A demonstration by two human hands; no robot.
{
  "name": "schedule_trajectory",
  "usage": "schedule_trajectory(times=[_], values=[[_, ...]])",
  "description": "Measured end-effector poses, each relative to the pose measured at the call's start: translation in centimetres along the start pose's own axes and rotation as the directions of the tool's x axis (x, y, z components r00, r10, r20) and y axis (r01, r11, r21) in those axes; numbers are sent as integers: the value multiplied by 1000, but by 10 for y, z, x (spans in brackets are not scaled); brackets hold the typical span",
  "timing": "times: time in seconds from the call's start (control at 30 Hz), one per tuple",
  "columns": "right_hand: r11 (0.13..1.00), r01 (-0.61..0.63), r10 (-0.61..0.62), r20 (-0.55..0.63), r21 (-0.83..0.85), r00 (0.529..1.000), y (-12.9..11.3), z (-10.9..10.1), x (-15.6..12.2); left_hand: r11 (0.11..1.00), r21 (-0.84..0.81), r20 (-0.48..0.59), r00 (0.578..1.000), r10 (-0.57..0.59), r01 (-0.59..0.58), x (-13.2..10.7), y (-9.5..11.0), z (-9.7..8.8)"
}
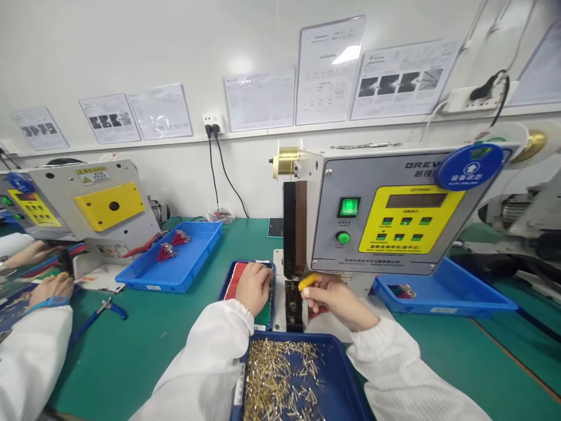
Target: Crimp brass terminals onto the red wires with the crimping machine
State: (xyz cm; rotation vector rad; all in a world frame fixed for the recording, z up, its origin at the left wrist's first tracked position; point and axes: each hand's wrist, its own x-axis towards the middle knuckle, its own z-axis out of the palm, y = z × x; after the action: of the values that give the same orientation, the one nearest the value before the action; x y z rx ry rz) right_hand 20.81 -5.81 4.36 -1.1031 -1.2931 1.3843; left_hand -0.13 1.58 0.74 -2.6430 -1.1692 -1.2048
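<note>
My left hand (254, 287) is closed in a pinch over a small blue tray (225, 286) of red wires (235, 279) and green wires (263, 316). A thin wire-like line reaches from its fingertips towards the crimping machine (326, 204). My right hand (337, 299) is on the other side of the machine's black tooling (294, 304), thumb and index finger pressed together. A yellow cover (308, 281) seems to sit on that index fingertip; what the pinch holds is too small to make out. Below both hands, a larger blue tray (346, 374) holds many loose gold-coloured terminals (272, 374).
To the right stands a blue bin (464, 295) with a wire bundle. Another blue bin (199, 257) with red wire bundles lies left, near blue-handled pliers (99, 316). At far left, a co-worker's hand (51, 289) is beside a second machine (109, 204).
</note>
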Motion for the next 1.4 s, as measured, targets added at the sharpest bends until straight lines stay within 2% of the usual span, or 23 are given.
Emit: schedule_trajectory(times=[0.07, 0.13, 0.27, 0.37, 0.5, 0.7, 1.07, 1.4], values=[[999, 48, -47, -83, 17, 995, 4, -3, 5, 996, -45, -48, 996, 70, -72, 0, 9, -2], [997, 73, -70, -109, 26, 992, 3, -4, 7, 991, -61, -95, 989, 112, -118, -1, 17, -3], [999, -7, 6, -23, -38, 1000, -3, -3, 5, 986, -41, -164, 974, 155, -163, -2, 25, -2], [999, -18, 18, -1, -48, 1000, -4, -1, 4, 987, -22, -162, 974, 155, -161, -3, 26, -1], [993, 87, -93, -80, -75, 992, 1, 4, 7, 988, -12, -163, 975, 153, -157, -3, 25, -1], [981, 103, -133, -183, -165, 974, 13, 10, 13, 990, -11, -151, 979, 135, -139, -3, 25, -2], [973, 103, -142, -181, -206, 973, 16, 10, 14, 988, -5, -141, 978, 151, -153, -3, 25, -2], [978, 105, -136, -170, -179, 976, 14, 9, 12, 987, -12, -136, 978, 158, -161, -2, 25, -2]])
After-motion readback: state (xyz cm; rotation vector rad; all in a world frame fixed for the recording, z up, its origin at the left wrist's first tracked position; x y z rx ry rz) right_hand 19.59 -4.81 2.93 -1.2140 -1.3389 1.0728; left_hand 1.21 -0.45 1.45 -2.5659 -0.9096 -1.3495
